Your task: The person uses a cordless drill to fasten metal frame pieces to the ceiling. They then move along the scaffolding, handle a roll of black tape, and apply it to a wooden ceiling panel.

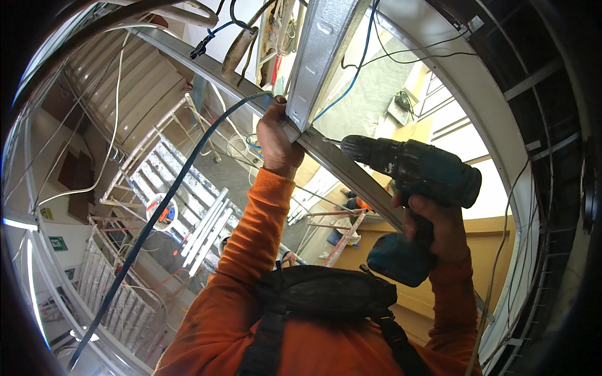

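Note:
My left hand (279,141) is closed around the joint where an upright metal stud (323,56) meets a long metal rail (351,175); its fingertips are partly hidden behind the metal. In my right hand (433,229) is a dark teal and black cordless drill (433,172), held by its handle, with the battery below. The drill lies level and its chuck faces left. A thin bit (331,141) runs from the chuck to the rail, close beside the foot of the stud; whether it touches the metal I cannot tell.
A dark blue cable (188,164) crosses in front, left of my left arm. Paint-spattered scaffolding (169,169) stands far below, with a white bucket (162,210) on it. Loose wires (401,57) hang around the stud. A curved white edge (483,106) borders the right side.

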